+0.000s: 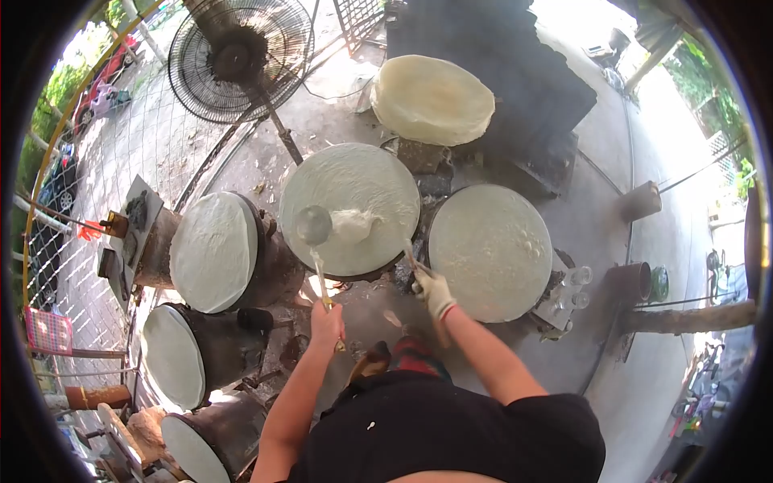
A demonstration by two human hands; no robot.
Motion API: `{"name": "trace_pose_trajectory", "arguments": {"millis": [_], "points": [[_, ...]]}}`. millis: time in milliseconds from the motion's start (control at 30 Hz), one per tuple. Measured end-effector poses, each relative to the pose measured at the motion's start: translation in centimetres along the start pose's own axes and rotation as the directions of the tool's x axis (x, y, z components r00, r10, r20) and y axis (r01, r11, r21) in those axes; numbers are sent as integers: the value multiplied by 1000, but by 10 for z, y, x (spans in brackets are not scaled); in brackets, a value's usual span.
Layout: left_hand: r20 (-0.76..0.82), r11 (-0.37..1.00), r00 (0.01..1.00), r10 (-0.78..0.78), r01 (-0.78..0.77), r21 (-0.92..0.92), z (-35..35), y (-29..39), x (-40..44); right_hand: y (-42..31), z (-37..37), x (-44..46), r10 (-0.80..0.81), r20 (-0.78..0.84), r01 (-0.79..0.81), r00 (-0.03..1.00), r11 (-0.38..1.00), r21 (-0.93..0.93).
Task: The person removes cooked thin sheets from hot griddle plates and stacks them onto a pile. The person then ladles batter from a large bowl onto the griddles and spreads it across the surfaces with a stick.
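my left hand (326,322) is closed around the handle of a round ladle (314,225). the ladle's round end is ahead of that hand, over the big round pan (350,173), and i can't tell how hard it presses. just to the right of the round end, a thick, bumpy bit of pale batter (354,227) sits on the pan, and thinner batter is all around it. my right hand (435,294), in a pale glove, has its fingers wrapped round a thin tool (411,256), with the tip at the near right edge of the same pan. to do this well, i think i should hold the ladle flat and push softly, in smooth round turns, so the thick bit spreads out and the thin part doesn't tear. the tool should go along the edge lightly, so it doesn't dig in or bump the ladle. another pan (489,253) with a pale top is to the right of my gloved hand, and a pale round sheet (213,252) is ahead and left of my left hand. far ahead of both hands are a wide pale round (433,101) and a big fan (240,60).
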State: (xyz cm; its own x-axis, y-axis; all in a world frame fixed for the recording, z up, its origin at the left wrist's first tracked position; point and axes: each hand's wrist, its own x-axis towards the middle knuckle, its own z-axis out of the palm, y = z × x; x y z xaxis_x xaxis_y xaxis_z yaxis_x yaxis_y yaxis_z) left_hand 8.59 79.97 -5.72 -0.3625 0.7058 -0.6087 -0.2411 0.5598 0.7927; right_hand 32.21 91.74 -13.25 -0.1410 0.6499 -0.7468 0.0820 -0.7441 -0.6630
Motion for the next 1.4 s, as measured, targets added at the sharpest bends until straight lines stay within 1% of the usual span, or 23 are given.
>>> {"name": "trace_pose_trajectory", "arguments": {"millis": [33,100,133,233,267,300,367,467,500,567,600,633,667,767,867,967,1100,1167,1233,1267,1300,1367,1400], "points": [[-29,998,999,25,-24,54,9,-3,2,8,19,-6,91,-161,-92,983,996,4],[-69,998,998,-9,12,55,33,-10,4,88,52,30,21,-54,-18,998,998,62],[-90,998,996,-28,33,53,39,-12,3,81,65,11,-60,23,62,998,996,-71],[154,930,979,-131,175,-323,18,7,0,50,61,-9,28,141,-48,990,989,137],[282,838,953,-108,240,-490,-4,19,-11,45,53,-9,-78,142,55,987,986,158],[294,843,954,-61,207,-496,-18,29,-33,9,45,-38,-51,101,49,994,999,17],[313,853,949,26,142,-502,-36,32,-77,3,37,-28,-148,-24,150,989,969,194],[316,813,948,39,154,-562,-34,26,-93,30,33,26,-260,-79,258,962,965,-45],[333,780,943,19,194,-595,-32,25,-94,48,38,41,-562,-13,518,827,772,-368],[350,702,937,-9,256,-665,-32,29,-89,10,51,-12,-462,267,500,846,513,-698],[369,683,929,-23,285,-672,-38,25,-91,16,51,-5,-323,329,460,888,629,-626],[366,660,931,-21,287,-694,-49,22,-98,31,52,12,-334,382,490,862,741,-458],[364,634,931,-18,293,-716,-61,17,-106,60,58,43,-420,374,524,827,815,-245],[312,576,950,2,254,-777,-106,10,-131,35,101,5,-246,327,316,912,932,-180],[175,520,984,24,137,-843,-163,-2,-152,52,175,14,-215,371,302,904,933,-195],[1,444,1000,-12,6,-896,-231,-20,-166,44,283,-20,-99,458,331,883,823,-461],[-229,403,962,-146,-154,-902,-330,-53,-172,87,456,-13,-175,672,556,720,724,-408],[-318,388,922,-222,-216,-896,-378,-67,-183,85,557,-31,-131,756,669,641,578,-468],[-388,360,879,-276,-280,-890,-425,-77,-196,88,657,-38,-135,743,721,656,404,-563],[-413,330,862,-292,-314,-890,-444,-83,-203,87,699,-44,-192,742,749,642,364,-554],[-437,304,844,-311,-348,-887,-462,-89,-211,85,735,-54,-247,741,773,625,325,-544],[-485,246,809,-333,-422,-873,-494,-100,-225,81,787,-82,-295,697,756,653,290,-586],[-509,212,792,-336,-463,-861,-504,-106,-231,88,804,-79,-271,668,721,693,296,-627]]}}
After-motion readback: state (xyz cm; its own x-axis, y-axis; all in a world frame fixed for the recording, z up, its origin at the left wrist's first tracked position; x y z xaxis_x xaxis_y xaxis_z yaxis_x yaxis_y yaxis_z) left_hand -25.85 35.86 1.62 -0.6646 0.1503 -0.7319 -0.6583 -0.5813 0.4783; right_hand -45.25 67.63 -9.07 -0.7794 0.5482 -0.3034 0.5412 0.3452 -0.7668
